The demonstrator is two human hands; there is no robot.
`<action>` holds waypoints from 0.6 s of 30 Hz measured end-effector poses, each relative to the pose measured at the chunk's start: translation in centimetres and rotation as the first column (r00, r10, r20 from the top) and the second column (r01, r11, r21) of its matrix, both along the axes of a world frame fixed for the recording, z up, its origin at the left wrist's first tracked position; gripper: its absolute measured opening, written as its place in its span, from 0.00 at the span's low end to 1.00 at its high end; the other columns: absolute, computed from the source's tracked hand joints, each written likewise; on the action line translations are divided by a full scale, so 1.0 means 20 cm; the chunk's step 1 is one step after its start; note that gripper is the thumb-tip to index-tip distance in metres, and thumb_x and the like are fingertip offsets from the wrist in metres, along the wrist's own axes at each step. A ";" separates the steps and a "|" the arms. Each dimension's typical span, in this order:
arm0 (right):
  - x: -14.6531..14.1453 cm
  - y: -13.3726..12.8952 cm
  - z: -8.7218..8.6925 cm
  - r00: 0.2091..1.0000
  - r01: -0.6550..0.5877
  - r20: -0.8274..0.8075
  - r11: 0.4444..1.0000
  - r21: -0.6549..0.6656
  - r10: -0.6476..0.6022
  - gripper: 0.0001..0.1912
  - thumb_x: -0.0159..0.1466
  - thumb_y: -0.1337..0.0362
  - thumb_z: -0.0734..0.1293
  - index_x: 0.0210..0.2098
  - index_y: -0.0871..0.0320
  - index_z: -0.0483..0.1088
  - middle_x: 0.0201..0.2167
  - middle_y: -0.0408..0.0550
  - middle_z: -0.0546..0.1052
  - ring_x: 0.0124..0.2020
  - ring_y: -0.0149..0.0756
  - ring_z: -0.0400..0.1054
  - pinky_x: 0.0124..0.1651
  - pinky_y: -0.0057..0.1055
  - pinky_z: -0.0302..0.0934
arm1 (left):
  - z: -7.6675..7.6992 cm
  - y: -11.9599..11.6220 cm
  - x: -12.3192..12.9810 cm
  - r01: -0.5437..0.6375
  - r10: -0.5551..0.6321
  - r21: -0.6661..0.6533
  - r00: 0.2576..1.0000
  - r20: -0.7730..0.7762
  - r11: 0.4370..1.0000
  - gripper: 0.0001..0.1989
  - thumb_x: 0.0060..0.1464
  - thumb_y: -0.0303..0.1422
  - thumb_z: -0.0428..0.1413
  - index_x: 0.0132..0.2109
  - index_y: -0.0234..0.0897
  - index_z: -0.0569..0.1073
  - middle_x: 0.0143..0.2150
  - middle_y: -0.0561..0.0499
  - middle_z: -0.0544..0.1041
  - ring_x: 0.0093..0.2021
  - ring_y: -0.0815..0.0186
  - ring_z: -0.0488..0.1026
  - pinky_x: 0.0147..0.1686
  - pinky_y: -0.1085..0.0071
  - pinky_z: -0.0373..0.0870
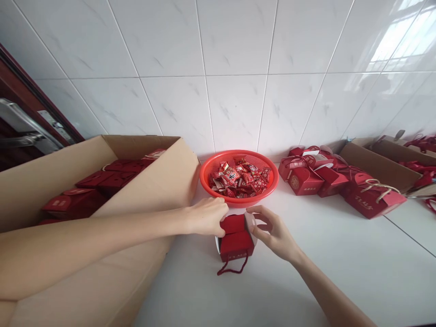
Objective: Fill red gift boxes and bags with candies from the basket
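Observation:
A small red gift box [236, 243] stands on the white tabletop in front of me. Its two inner top panels are folded over, while the side flaps stand up and show their pale inside. From its front hangs a dark red rope handle [235, 271]. My left hand [208, 217] reaches across to the box's left edge, thumb and curled fingers at the flap there. On the other side, my right hand [272, 229] pinches the upright right flap between thumb and fingers. What lies inside the box is hidden.
A red plastic basket [204, 181] full of wrapped candies stands right behind the box. At left, a large cardboard carton [163, 181] contains several red boxes. More red gift boxes [371, 200] stand at right, beside further cartons [378, 165]. A tiled wall [235, 109] rises behind.

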State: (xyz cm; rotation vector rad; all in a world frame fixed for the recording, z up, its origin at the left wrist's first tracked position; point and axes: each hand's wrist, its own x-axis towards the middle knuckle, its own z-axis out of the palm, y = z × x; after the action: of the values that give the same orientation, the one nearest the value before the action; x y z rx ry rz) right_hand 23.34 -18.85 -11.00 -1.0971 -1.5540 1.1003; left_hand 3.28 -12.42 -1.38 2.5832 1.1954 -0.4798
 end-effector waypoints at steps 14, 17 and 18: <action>-0.02 0.03 -0.06 0.980 0.010 -0.196 0.997 -0.080 -0.025 0.19 0.62 0.51 0.69 0.48 0.55 0.72 0.51 0.53 0.75 0.54 0.46 0.69 0.54 0.41 0.65 | 0.02 -0.04 0.04 0.077 -0.075 0.010 0.988 -0.135 0.997 0.14 0.44 0.34 0.63 0.39 0.36 0.71 0.41 0.44 0.76 0.37 0.54 0.75 0.26 0.67 0.63; -0.03 0.03 -0.07 0.988 0.045 -0.148 0.998 -0.033 -0.049 0.17 0.63 0.52 0.68 0.46 0.54 0.73 0.49 0.52 0.76 0.52 0.44 0.70 0.54 0.41 0.66 | 0.01 -0.05 0.04 0.075 -0.072 0.028 0.991 -0.114 0.997 0.14 0.45 0.28 0.60 0.42 0.35 0.71 0.42 0.43 0.76 0.36 0.55 0.76 0.26 0.68 0.64; -0.03 0.03 -0.07 0.990 0.056 -0.131 0.998 -0.014 -0.057 0.16 0.64 0.52 0.68 0.46 0.54 0.73 0.48 0.52 0.77 0.50 0.43 0.71 0.52 0.41 0.67 | 0.01 -0.06 0.04 0.076 -0.073 0.030 0.992 -0.106 0.997 0.15 0.45 0.26 0.59 0.43 0.35 0.71 0.41 0.43 0.76 0.35 0.55 0.77 0.26 0.68 0.64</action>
State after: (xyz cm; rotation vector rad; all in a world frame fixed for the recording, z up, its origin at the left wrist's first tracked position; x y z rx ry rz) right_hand 22.74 -18.18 -12.43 -1.0485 -1.4078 1.1204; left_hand 4.01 -13.54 -1.24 2.6686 1.1524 -0.6237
